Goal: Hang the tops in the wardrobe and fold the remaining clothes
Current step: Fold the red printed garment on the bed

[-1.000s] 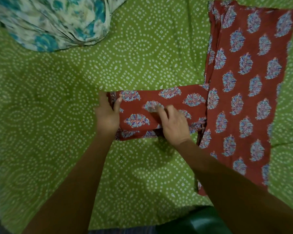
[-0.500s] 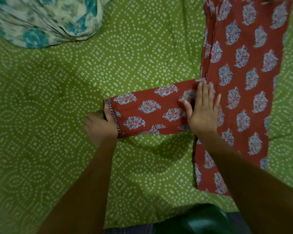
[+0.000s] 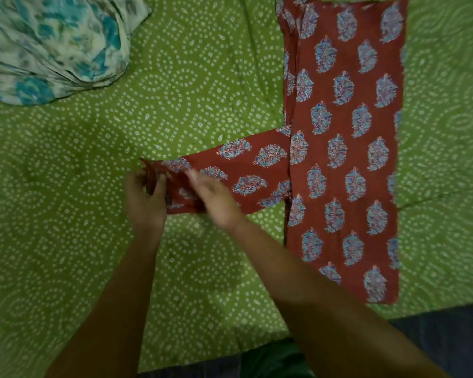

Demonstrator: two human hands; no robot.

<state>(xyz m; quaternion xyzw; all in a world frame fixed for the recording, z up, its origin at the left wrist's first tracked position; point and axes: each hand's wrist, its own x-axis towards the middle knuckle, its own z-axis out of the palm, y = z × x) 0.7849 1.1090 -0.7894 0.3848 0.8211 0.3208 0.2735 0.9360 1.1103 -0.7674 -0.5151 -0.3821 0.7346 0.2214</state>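
A rust-red garment printed with blue leaf motifs lies flat on the green bed sheet, its long body running up the right side. One sleeve sticks out to the left. My left hand grips the sleeve's cuff end, which is lifted and crumpled off the sheet. My right hand lies on the sleeve just beside it, blurred by motion, and its fingers seem to hold the cloth near the cuff.
A crumpled white and teal floral garment lies at the top left. The green dotted sheet covers the whole bed. The bed's near edge and a dark floor show at the bottom right.
My right hand has slid left from the sleeve's shoulder end to the cuff. My left hand has lifted the cuff off the sheet.
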